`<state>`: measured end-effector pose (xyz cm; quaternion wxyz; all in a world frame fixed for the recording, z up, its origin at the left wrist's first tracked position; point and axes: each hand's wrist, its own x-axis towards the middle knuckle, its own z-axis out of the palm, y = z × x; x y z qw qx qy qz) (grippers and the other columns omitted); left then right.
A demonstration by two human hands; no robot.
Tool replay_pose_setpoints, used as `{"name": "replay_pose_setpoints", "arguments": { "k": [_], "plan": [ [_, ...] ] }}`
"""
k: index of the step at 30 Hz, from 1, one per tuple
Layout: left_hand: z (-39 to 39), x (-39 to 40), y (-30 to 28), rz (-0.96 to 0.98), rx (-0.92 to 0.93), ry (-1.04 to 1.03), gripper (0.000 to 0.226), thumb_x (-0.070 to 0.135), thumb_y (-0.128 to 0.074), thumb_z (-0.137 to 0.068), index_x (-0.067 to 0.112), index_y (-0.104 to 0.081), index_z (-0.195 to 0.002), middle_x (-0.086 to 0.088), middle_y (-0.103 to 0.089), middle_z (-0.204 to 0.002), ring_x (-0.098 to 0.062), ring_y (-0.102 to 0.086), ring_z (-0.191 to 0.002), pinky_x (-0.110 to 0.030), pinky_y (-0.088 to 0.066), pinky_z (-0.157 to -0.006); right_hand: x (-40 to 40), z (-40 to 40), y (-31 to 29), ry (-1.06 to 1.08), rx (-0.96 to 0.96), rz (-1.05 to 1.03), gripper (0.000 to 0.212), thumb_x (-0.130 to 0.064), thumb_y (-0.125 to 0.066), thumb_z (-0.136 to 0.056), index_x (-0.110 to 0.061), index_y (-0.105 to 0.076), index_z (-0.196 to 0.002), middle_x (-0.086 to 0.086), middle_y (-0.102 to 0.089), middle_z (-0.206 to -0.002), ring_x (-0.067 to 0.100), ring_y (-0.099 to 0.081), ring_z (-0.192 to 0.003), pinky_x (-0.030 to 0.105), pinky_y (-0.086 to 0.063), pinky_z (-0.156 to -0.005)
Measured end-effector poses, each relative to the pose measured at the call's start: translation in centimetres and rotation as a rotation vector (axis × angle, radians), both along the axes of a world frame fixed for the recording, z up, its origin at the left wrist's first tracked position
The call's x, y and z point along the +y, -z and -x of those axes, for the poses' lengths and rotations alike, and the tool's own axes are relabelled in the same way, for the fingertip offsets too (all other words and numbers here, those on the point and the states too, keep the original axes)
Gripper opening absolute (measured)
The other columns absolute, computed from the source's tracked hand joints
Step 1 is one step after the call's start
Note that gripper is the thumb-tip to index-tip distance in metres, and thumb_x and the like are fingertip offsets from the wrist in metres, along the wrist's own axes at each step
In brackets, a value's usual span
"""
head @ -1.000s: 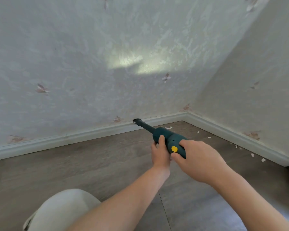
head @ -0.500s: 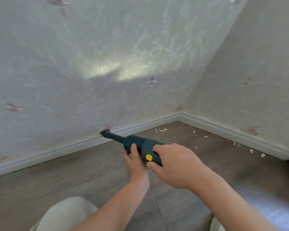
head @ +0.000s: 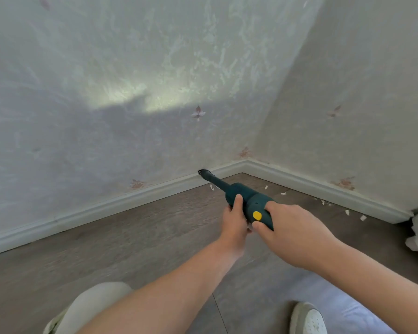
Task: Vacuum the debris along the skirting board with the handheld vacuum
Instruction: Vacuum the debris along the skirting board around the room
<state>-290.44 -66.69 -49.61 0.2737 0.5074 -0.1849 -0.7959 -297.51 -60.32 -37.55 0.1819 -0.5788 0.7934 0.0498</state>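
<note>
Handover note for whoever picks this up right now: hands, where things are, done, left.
Left hand grips the handheld vacuum at mid-body; right hand grips its rear by the yellow button.
Nozzle sits at the skirting board of the left wall, short of the corner.
Done: no debris visible along the left wall's board left of the nozzle.
Left: white debris bits on the floor near the corner and along the right wall's skirting.

Soft daylight fills the room; a bright patch sits on the wall (head: 130, 95) ahead of me, with my broad shadow beneath. My forearms blur slightly, and the skirting board (head: 87, 215) bows toward the edges.
</note>
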Motion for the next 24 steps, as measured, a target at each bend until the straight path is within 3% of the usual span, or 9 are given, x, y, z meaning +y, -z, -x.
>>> {"name": "replay_pose_setpoints", "arguments": {
  "k": [4,6,8,11,13,16,20,24],
  "plan": [
    [0.1,0.7,1.2,0.031,-0.073,-0.132,0.038,0.046,-0.052,-0.102,0.016,-0.059,-0.124,-0.010,-0.075,-0.111,-0.024,-0.071,-0.096,-0.035,-0.056,-0.074,0.3,-0.1,-0.2,-0.052,-0.051,0.010,0.029,-0.054,-0.046,-0.097,-0.028,-0.042,-0.083,-0.007,-0.054,-0.080,0.014,-0.052,-0.069,0.029,-0.036,-0.055],
    [0.2,0.7,1.5,0.043,-0.090,-0.140,0.039,0.046,-0.051,-0.102,0.015,-0.059,-0.123,-0.007,-0.073,-0.104,-0.020,-0.068,-0.085,-0.029,-0.051,-0.061,0.0,0.4,0.1,-0.055,-0.070,0.008,0.029,-0.053,-0.047,-0.096,-0.028,-0.042,-0.082,-0.006,-0.055,-0.081,0.016,-0.054,-0.071,0.031,-0.039,-0.058],
    [1.0,0.3,1.7,0.064,-0.089,-0.115,0.038,0.046,-0.049,-0.103,0.015,-0.060,-0.122,-0.010,-0.073,-0.104,-0.018,-0.064,-0.081,-0.027,-0.045,-0.056,-0.3,1.2,0.5,-0.054,-0.045,0.008,0.029,-0.054,-0.047,-0.096,-0.027,-0.045,-0.086,-0.004,-0.057,-0.083,0.019,-0.056,-0.074,0.033,-0.042,-0.060],
    [3.4,0.0,2.0,0.079,-0.128,-0.065,0.038,0.046,-0.048,-0.101,0.017,-0.061,-0.122,-0.012,-0.075,-0.112,-0.023,-0.069,-0.091,-0.030,-0.048,-0.065,0.3,3.1,1.2,-0.027,-0.008,0.021,0.029,-0.054,-0.045,-0.097,-0.025,-0.046,-0.091,-0.002,-0.059,-0.088,0.021,-0.056,-0.078,0.035,-0.043,-0.064],
    [5.5,0.2,2.2,0.082,-0.124,-0.014,0.038,0.047,-0.048,-0.102,0.017,-0.061,-0.122,-0.009,-0.076,-0.106,-0.024,-0.071,-0.090,-0.030,-0.050,-0.065,0.9,4.6,1.6,0.020,0.002,0.029,0.029,-0.053,-0.044,-0.098,-0.025,-0.045,-0.091,-0.002,-0.059,-0.088,0.021,-0.055,-0.077,0.035,-0.041,-0.062],
    [7.0,-0.2,1.5,0.086,-0.108,0.098,0.038,0.047,-0.045,-0.104,0.017,-0.062,-0.121,-0.003,-0.070,-0.089,-0.016,-0.063,-0.071,-0.024,-0.045,-0.053,1.2,5.8,2.0,0.086,0.021,0.047,0.027,-0.052,-0.045,-0.098,-0.025,-0.045,-0.092,-0.002,-0.058,-0.087,0.021,-0.054,-0.074,0.033,-0.039,-0.060],
    [7.7,-0.8,1.0,0.025,-0.074,0.224,0.035,0.043,-0.048,-0.104,0.018,-0.063,-0.122,0.001,-0.071,-0.088,-0.014,-0.066,-0.075,-0.026,-0.050,-0.061,1.7,5.7,2.7,0.182,0.017,0.078,0.026,-0.048,-0.045,-0.099,-0.022,-0.047,-0.096,-0.003,-0.055,-0.082,0.017,-0.054,-0.069,0.032,-0.042,-0.058],
    [6.6,0.1,2.2,0.047,-0.084,0.126,0.041,0.042,-0.050,-0.100,0.010,-0.061,-0.122,-0.005,-0.071,-0.092,-0.019,-0.066,-0.079,-0.027,-0.050,-0.061,2.1,4.6,2.3,0.127,-0.005,0.075,0.028,-0.051,-0.044,-0.098,-0.024,-0.048,-0.094,-0.005,-0.056,-0.082,0.017,-0.056,-0.071,0.032,-0.044,-0.060]
  ]
}}
